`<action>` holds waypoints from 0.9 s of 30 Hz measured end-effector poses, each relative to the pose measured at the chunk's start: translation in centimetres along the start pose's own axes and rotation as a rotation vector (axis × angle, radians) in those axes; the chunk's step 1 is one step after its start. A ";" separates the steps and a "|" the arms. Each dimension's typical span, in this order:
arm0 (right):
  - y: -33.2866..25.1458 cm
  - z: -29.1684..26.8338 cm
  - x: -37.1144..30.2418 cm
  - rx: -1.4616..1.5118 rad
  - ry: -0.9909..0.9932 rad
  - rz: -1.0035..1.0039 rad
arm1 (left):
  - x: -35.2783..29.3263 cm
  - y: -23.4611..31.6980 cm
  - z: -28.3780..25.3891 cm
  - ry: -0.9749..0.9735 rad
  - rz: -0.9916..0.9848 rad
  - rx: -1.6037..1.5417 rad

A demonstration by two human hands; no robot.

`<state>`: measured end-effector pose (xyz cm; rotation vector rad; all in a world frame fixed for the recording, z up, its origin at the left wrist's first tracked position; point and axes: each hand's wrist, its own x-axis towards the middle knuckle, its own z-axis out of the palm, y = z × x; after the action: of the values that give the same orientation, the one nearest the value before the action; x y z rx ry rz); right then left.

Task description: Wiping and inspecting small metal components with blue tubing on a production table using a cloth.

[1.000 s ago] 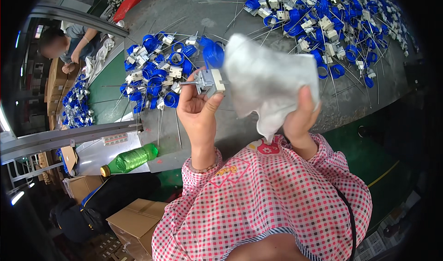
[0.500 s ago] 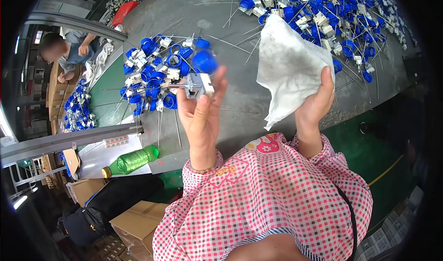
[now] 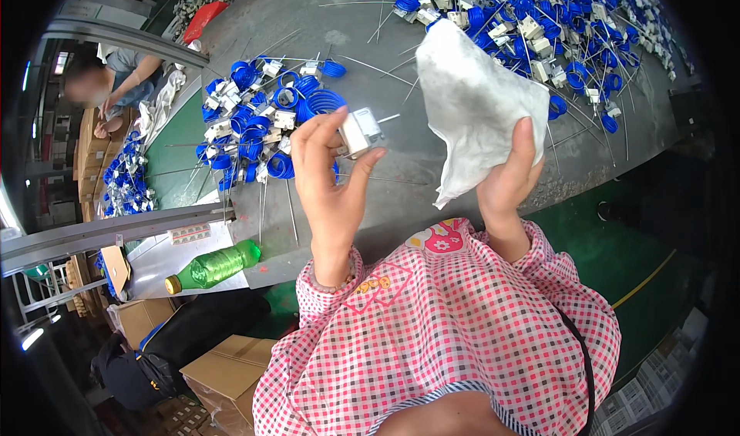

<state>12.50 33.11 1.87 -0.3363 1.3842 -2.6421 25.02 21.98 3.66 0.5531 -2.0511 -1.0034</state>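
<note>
My left hand [image 3: 330,182] pinches a capillary thermostat [image 3: 361,132] between thumb and fingers, above the grey table. The thermostat has a small metal and white body, and its thin shaft points right. A blue coil [image 3: 324,103] beside my left fingertips seems to belong to it, though the join is hidden. My right hand [image 3: 510,178] grips a greyish-white cloth [image 3: 478,97], thumb in front and the other fingers mostly behind it. Just left of my left hand lies a pile of similar thermostats [image 3: 250,128] with blue coils and thin metal rods.
A larger pile of thermostats [image 3: 532,31] covers the far right of the table [image 3: 401,197]. A green bottle [image 3: 216,266] lies on its side at left, below a metal rail [image 3: 116,236]. Cardboard boxes [image 3: 231,370] stand at lower left. Another person [image 3: 116,82] works at far left.
My left hand has turned the thermostat over, so its shaft now points right instead of left. The blurred blue coil has swung down and left. My right hand and cloth have shifted slightly left.
</note>
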 end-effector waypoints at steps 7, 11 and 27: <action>0.3 0.5 -1.5 -0.322 -0.389 -0.138 | -1.0 0.1 1.4 0.015 -0.061 -0.099; 0.3 2.0 -1.2 -0.518 -0.651 -0.416 | -1.4 0.5 1.6 0.015 0.009 -0.057; 0.3 3.0 -1.9 -0.546 -0.746 -0.613 | -1.2 -0.8 2.0 0.273 -0.100 -0.184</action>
<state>15.07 31.04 3.03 -1.8257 1.8372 -1.9894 24.21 23.24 1.69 0.6614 -1.6867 -1.0976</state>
